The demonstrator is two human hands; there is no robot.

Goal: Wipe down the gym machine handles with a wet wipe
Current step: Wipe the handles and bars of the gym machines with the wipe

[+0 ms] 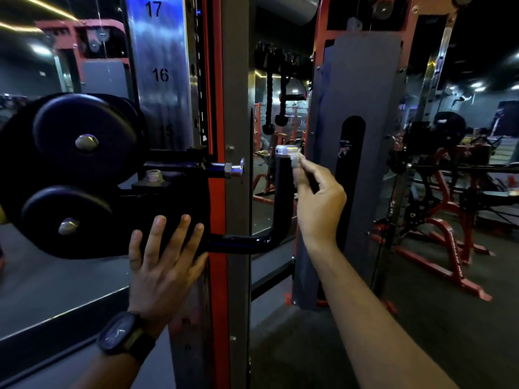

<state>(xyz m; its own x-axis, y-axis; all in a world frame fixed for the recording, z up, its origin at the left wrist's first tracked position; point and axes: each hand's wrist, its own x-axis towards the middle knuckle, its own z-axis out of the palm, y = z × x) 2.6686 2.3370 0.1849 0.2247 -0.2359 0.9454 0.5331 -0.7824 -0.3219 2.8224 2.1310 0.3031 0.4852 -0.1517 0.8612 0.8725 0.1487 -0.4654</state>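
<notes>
Right hand [318, 203] pinches a small, limp wet wipe [296, 161] against the rigid handle [282, 192] just below its metal cap. Left hand [165, 256], open and empty, braces flat on the black carriage [168, 209].

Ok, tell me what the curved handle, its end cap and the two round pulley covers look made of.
Handle: likely steel tube in glossy black paint, judging by its sharp highlights. End cap: bare, brushed-looking silver metal, probably aluminium or steel. Pulley covers: matte black, plastic or rubber, each with a shiny metal bolt at centre.
</notes>
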